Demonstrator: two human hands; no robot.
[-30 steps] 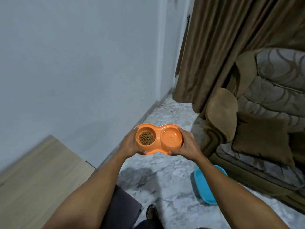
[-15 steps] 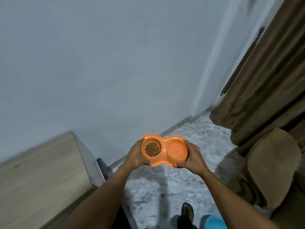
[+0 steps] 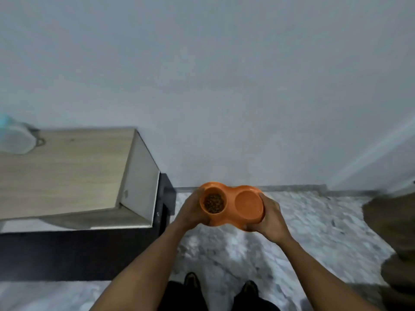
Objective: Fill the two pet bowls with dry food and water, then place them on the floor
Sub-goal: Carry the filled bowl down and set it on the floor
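Above the marbled floor [image 3: 314,221], out in front of the person and close to the pale wall [image 3: 224,86], an orange double pet bowl [image 3: 230,198] is held level in the air between both hands. On its left end the left hand [image 3: 190,212] grips the rim, fingers curled under the outer side and the thumb lying along the near edge. On the right end the right hand [image 3: 270,219] holds the other rim the same way, fingers wrapped round the outside and the thumb at the near edge. Brown dry food [image 3: 213,203] fills the bottom of the left compartment. Its right compartment [image 3: 248,206] shows a smooth orange surface; whether water lies in it cannot be told. To the left stands a table [image 3: 62,171] with a light wood top and a dark base, its far end against the wall, and a blurred pale container [image 3: 13,140] sits on it at the far left edge of view. At the right edge, brown upholstery [image 3: 393,225] reaches onto the floor. Two dark shoes [image 3: 190,280] show near the bottom, below the bowl and between the forearms.
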